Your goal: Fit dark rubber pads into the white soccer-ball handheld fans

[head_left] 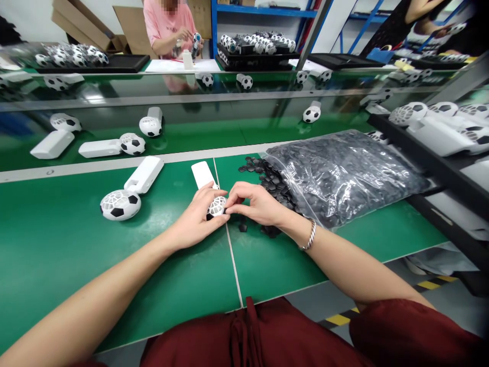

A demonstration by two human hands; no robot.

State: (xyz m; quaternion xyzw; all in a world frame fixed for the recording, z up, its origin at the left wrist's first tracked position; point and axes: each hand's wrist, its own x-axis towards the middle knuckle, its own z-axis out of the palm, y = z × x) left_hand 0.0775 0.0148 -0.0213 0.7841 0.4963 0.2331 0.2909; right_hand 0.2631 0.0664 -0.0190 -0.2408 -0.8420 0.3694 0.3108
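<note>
My left hand (200,214) is wrapped round a white football-shaped casing (217,206) with an open lattice face; its white flat handle (204,174) points away from me. At the ball's right side, my right hand (255,204) pinches a small black piece (226,210), mostly hidden by the fingertips. One loose black pentagon piece (243,228) lies just below the right hand. A heap of similar black pieces (277,186) spills from a clear plastic bag (344,171) at the right. To the left rests another football-shaped casing (120,205) with a white handle.
Several football casings (132,144) lie on the green conveyor belt (229,125) beyond the pale rail. Black trays (439,158) stacked with casings stand at the right. Across the belt, a person in a pink shirt (168,28) handles a part. Blue shelving (263,10) stands behind.
</note>
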